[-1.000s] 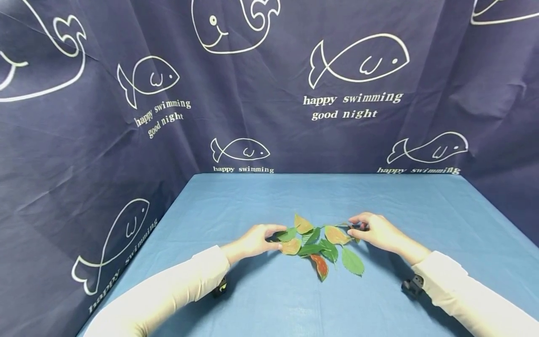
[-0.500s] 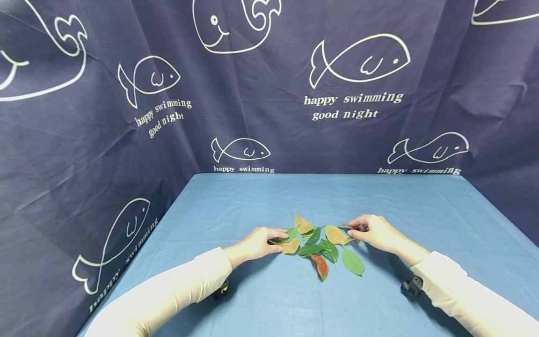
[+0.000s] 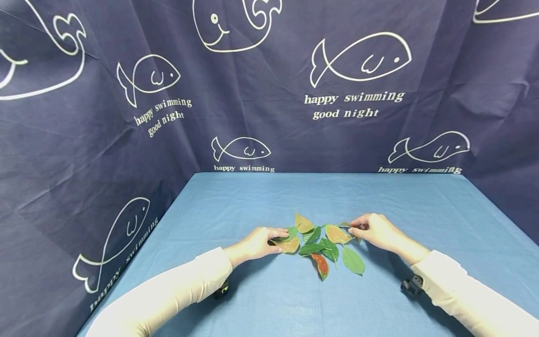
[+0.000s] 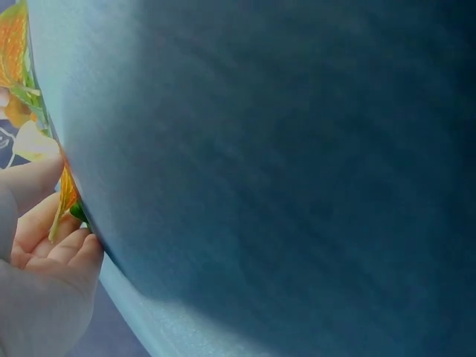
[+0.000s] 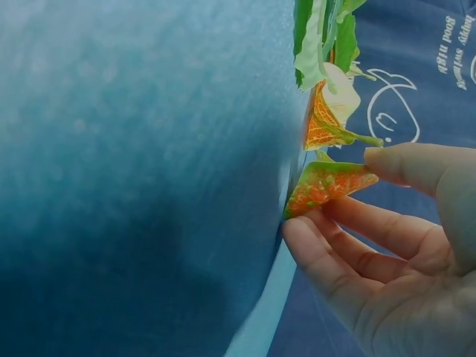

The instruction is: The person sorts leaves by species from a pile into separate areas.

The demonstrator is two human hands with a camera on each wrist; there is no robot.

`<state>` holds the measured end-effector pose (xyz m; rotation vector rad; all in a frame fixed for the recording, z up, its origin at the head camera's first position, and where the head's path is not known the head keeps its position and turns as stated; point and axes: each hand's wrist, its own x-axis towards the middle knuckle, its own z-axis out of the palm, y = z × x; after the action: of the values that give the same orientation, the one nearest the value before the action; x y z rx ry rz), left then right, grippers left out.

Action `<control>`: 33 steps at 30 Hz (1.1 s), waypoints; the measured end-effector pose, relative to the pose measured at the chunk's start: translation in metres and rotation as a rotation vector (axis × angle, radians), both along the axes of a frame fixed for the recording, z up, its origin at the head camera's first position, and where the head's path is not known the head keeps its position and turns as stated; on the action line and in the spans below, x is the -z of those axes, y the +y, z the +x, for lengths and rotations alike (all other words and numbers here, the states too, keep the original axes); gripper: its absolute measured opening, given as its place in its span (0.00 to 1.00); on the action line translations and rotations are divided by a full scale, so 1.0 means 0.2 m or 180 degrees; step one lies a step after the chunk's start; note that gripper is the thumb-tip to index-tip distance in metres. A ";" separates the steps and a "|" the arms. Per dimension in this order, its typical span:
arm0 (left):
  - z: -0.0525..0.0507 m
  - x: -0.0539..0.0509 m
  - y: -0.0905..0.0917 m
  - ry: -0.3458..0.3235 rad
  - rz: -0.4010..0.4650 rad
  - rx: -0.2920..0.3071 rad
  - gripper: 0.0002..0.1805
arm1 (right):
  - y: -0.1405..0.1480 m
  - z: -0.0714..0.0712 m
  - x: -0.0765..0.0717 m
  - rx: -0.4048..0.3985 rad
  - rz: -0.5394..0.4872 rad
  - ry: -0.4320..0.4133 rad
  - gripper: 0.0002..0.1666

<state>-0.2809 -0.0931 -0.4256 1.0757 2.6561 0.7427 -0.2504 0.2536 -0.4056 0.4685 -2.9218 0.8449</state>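
Several leaves lie in a loose cluster on the blue cloth. In the head view my left hand (image 3: 258,243) is at the cluster's left end, its thumb and fingers around a yellow-orange leaf (image 3: 289,245) that partly overlaps a green leaf (image 3: 292,232). The left wrist view shows that leaf's stem (image 4: 56,222) between thumb and fingers. On the right, my right hand (image 3: 381,231) pinches a small orange-and-green leaf (image 5: 327,186) between thumb and fingers. Beside it is another yellow-orange leaf (image 3: 337,234). The fingers partly hide both held leaves.
Between the hands lie a yellowish leaf (image 3: 302,223), dark green leaves (image 3: 311,249), a red leaf (image 3: 321,266) and a broad green leaf (image 3: 353,260). The blue table cloth (image 3: 269,299) meets a dark curtain (image 3: 269,93) printed with white fish at the back and left.
My left hand has shifted slightly right over the left-end leaves, and the yellow-orange leaf's stem now shows between its fingers. The right hand stays nearly still.
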 end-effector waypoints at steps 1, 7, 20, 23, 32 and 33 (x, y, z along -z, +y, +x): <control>0.00 0.00 0.00 -0.0013 -0.0009 0.0000 0.25 | 0.00 0.00 0.00 0.0003 0.0007 0.0007 0.16; 0.00 -0.01 0.00 -0.0057 -0.0062 -0.0008 0.29 | 0.00 0.00 0.00 0.0104 -0.0003 0.0040 0.14; 0.00 -0.01 0.00 -0.0061 -0.0009 -0.0031 0.29 | 0.01 -0.02 -0.03 0.0510 -0.0148 0.0184 0.12; 0.00 -0.01 -0.01 -0.0088 -0.0010 -0.0027 0.29 | 0.02 -0.02 -0.03 0.0560 -0.0187 0.0199 0.11; -0.01 -0.01 0.00 -0.0088 -0.0063 -0.0039 0.30 | 0.03 -0.02 -0.04 0.0684 -0.0180 0.0333 0.10; 0.00 -0.01 0.00 -0.0094 -0.0063 -0.0036 0.30 | 0.03 -0.02 -0.04 0.0690 -0.0171 0.0342 0.10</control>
<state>-0.2816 -0.0939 -0.4239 1.0375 2.6414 0.7270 -0.2549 0.2591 -0.3978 0.1820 -2.7790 0.8378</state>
